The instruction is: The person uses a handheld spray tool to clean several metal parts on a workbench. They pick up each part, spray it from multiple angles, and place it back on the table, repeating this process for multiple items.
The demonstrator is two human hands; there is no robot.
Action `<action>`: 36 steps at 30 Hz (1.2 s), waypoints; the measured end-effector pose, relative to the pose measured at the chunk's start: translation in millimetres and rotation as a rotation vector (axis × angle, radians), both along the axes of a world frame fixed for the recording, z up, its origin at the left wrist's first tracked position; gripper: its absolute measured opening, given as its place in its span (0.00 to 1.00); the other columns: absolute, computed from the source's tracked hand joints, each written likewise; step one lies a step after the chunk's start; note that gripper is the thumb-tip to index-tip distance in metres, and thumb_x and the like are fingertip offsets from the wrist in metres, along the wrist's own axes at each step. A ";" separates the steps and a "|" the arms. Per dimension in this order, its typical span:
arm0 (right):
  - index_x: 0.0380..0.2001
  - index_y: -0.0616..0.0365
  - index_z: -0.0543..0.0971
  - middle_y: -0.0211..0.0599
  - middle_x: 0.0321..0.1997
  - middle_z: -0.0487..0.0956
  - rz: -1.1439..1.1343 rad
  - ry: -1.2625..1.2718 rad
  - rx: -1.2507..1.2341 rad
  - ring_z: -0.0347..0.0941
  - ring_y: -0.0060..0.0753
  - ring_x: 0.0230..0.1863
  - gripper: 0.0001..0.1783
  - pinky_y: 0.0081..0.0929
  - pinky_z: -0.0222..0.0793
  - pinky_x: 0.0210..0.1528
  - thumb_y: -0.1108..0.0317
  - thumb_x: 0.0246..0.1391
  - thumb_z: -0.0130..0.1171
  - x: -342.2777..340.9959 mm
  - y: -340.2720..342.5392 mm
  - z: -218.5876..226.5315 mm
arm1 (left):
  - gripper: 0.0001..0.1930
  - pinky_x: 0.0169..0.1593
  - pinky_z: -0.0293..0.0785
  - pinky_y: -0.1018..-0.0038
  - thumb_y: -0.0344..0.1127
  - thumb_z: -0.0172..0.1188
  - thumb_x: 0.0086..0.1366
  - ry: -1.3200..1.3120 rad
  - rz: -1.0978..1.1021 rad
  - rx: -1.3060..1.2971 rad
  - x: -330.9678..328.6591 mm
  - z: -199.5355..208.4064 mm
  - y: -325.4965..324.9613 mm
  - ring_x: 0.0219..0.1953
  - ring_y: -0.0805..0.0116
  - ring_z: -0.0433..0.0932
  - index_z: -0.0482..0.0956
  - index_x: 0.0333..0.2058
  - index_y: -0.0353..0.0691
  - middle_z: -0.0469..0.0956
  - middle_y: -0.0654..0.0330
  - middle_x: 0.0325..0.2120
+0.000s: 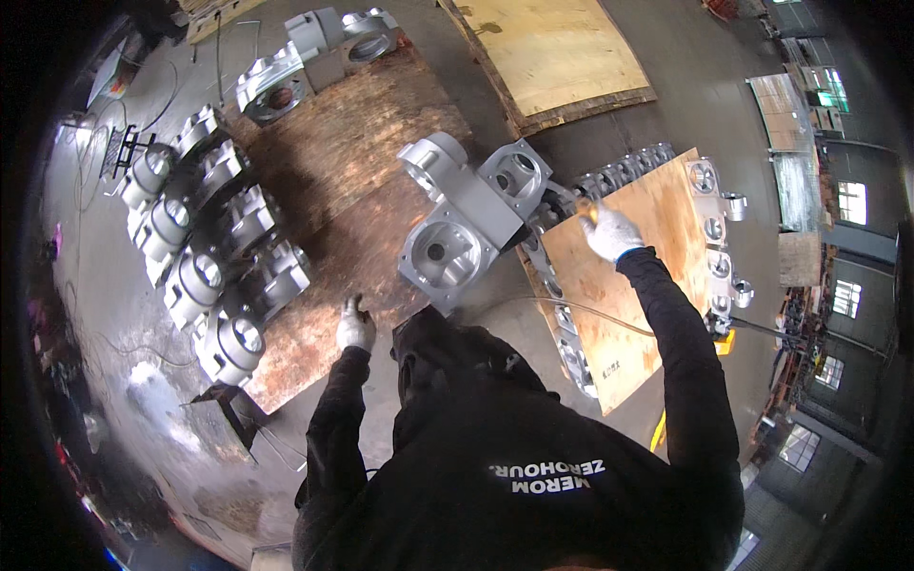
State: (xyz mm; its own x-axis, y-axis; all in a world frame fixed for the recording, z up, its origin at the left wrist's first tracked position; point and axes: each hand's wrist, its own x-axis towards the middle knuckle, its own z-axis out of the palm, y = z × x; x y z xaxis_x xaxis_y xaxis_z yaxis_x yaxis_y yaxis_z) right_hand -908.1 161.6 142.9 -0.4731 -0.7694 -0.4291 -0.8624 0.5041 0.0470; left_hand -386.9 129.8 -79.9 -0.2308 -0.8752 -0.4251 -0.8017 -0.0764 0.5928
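Observation:
A large silver-grey metal casting (476,205) with round flanged openings rests in front of me, near the edge of the brown wooden board (352,228). My right hand (611,234), in a white glove, is closed around a hand tool with an orange-brown handle (587,211). The tool's grey end reaches toward the casting's right flange; whether it touches cannot be made out. Left of the casting, my left hand (356,329), also gloved in white, hovers by the board's near edge. Its fingers look apart, holding nothing.
Several similar castings (195,285) line the board's left side, and more (271,81) sit at its far end. On the right, a wooden sheet (628,276) lies over further castings (716,228). A hose (609,319) crosses that sheet. A pale plywood panel (562,48) lies beyond.

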 end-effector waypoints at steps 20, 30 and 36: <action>0.43 0.55 0.74 0.49 0.31 0.83 0.154 -0.172 -0.193 0.81 0.52 0.34 0.18 0.49 0.74 0.37 0.53 0.60 0.51 157.2 118.7 -76.2 | 0.24 0.47 0.77 0.59 0.21 0.48 0.56 -0.105 0.084 -0.160 122.1 60.0 208.5 0.47 0.47 0.78 0.73 0.53 0.42 0.73 0.48 0.51; 0.53 0.57 0.72 0.58 0.35 0.80 0.011 -0.415 -0.341 0.79 0.61 0.38 0.25 0.47 0.74 0.39 0.51 0.60 0.57 170.0 213.2 -16.5 | 0.23 0.52 0.73 0.56 0.25 0.50 0.56 -0.116 0.161 -0.040 171.5 25.8 191.3 0.51 0.43 0.75 0.72 0.53 0.40 0.73 0.43 0.51; 0.40 0.66 0.77 0.56 0.38 0.81 -0.027 -0.507 -0.891 0.79 0.57 0.41 0.18 0.41 0.74 0.42 0.59 0.59 0.60 185.7 287.7 -124.7 | 0.25 0.52 0.73 0.58 0.26 0.50 0.57 0.050 0.113 -0.001 178.0 12.7 147.8 0.50 0.44 0.77 0.71 0.55 0.40 0.75 0.43 0.49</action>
